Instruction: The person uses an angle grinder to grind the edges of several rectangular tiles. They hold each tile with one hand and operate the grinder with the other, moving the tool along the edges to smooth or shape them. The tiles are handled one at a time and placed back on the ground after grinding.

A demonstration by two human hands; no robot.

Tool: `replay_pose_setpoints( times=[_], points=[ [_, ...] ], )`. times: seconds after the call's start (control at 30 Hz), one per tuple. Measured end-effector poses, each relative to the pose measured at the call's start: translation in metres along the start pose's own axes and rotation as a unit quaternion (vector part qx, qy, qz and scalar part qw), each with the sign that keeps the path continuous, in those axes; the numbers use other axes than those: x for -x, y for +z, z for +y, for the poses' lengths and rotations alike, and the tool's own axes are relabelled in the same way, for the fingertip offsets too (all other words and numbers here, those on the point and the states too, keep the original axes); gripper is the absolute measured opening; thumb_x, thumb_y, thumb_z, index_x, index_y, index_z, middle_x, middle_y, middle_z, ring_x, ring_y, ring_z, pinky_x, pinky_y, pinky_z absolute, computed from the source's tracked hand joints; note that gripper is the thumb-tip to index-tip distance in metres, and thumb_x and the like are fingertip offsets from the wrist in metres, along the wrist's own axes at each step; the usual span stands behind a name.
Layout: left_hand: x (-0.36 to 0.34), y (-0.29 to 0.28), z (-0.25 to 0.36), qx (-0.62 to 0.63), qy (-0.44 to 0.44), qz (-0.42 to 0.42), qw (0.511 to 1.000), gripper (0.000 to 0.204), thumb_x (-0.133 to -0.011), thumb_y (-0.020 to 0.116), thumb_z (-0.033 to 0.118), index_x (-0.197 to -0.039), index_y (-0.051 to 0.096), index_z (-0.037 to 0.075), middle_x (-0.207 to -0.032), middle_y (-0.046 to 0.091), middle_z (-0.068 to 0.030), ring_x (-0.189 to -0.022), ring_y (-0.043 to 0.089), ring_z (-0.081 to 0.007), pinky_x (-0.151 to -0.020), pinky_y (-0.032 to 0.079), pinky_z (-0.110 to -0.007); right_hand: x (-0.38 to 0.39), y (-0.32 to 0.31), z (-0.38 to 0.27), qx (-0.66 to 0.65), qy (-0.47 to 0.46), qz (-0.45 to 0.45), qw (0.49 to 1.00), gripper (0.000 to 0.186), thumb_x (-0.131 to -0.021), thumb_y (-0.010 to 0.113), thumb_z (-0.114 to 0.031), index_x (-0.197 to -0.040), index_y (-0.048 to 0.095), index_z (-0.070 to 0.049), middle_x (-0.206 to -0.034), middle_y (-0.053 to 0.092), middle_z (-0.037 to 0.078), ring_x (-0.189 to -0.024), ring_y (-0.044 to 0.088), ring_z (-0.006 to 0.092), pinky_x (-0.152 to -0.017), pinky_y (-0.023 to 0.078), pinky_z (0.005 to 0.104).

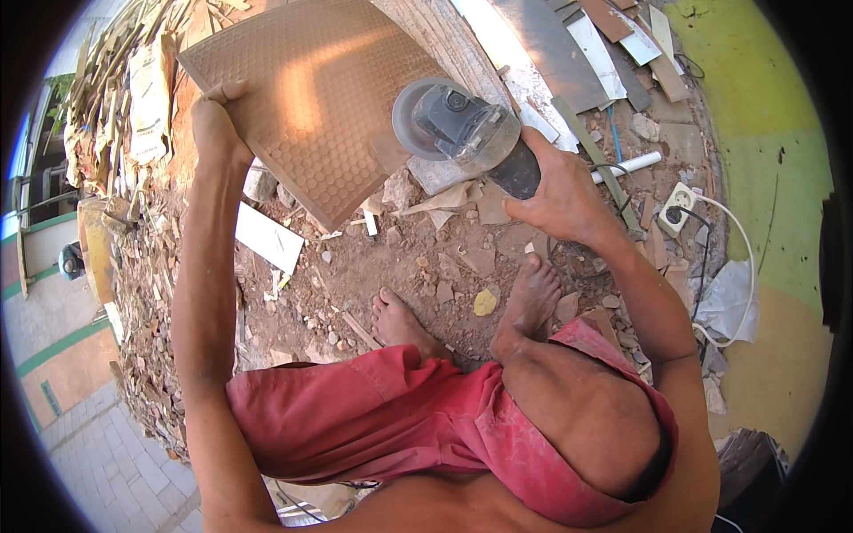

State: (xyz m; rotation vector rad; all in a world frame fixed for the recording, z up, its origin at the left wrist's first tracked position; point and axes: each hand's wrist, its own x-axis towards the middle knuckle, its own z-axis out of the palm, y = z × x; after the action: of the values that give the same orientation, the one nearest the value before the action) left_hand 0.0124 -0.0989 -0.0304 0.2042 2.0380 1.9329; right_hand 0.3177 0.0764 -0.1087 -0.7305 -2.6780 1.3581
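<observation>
A brown tile (311, 107) with a honeycomb pattern fills the upper middle, held up at a slant. My left hand (218, 120) is closed on its left edge, thumb over the top face. My right hand (560, 191) grips the dark body of an angle grinder (462, 133) with a round guard and disc. The grinder's head sits at the tile's right edge; whether the disc touches it I cannot tell. My bare feet rest on the rubble below.
Broken boards (586, 53) and tile scraps lie at the back, with white offcuts (267, 238) and a white pipe (635, 167). A power strip (677, 209) with cables sits at the right beside a yellow-green surface (755, 133). Paving (133, 462) is at the lower left.
</observation>
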Motion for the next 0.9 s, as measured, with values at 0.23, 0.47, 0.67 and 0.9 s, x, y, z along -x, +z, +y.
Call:
replay_pose_setpoints(
  times=[0.23, 0.47, 0.67, 0.9],
  points=[
    [-0.007, -0.004, -0.003, -0.007, -0.003, -0.006, 1.000, 0.038, -0.079, 0.050, 0.002, -0.114, 0.053, -0.013, -0.106, 0.063, -0.0251, -0.088, 0.068, -0.0333, -0.077, 0.060, -0.040, 0.001, 0.006, 0.001, 0.010, -0.008, 0.004, 1.000, 0.071, -0.066, 0.073, -0.025, -0.129, 0.047, -0.005, -0.092, 0.067, 0.024, -0.088, 0.065, 0.0440, -0.079, 0.052, 0.0487],
    [-0.007, -0.005, -0.002, -0.004, -0.012, -0.015, 1.000, 0.043, -0.079, 0.050, 0.002, -0.120, 0.049, -0.014, -0.110, 0.061, -0.0255, -0.093, 0.067, -0.0338, -0.082, 0.059, -0.041, 0.001, 0.002, 0.002, -0.004, -0.019, 0.013, 1.000, 0.072, -0.065, 0.075, -0.021, -0.129, 0.048, -0.002, -0.094, 0.067, 0.024, -0.088, 0.067, 0.0400, -0.080, 0.052, 0.0439],
    [0.002, 0.002, 0.002, -0.019, -0.012, 0.002, 1.000, 0.044, -0.079, 0.050, 0.004, -0.120, 0.048, -0.013, -0.109, 0.061, -0.0250, -0.094, 0.067, -0.0339, -0.083, 0.059, -0.042, 0.000, 0.004, -0.003, -0.001, -0.014, 0.010, 1.000, 0.068, -0.066, 0.074, -0.025, -0.126, 0.049, -0.006, -0.091, 0.067, 0.025, -0.088, 0.065, 0.0436, -0.078, 0.052, 0.0486],
    [0.002, 0.002, 0.001, -0.039, 0.000, -0.014, 0.999, 0.042, -0.080, 0.048, 0.005, -0.118, 0.048, -0.012, -0.108, 0.061, -0.0249, -0.096, 0.067, -0.0325, -0.084, 0.060, -0.040, 0.001, 0.001, -0.004, -0.014, -0.013, 0.005, 1.000, 0.067, -0.066, 0.073, -0.024, -0.126, 0.049, -0.007, -0.091, 0.067, 0.024, -0.087, 0.065, 0.0433, -0.077, 0.052, 0.0484]
  ],
)
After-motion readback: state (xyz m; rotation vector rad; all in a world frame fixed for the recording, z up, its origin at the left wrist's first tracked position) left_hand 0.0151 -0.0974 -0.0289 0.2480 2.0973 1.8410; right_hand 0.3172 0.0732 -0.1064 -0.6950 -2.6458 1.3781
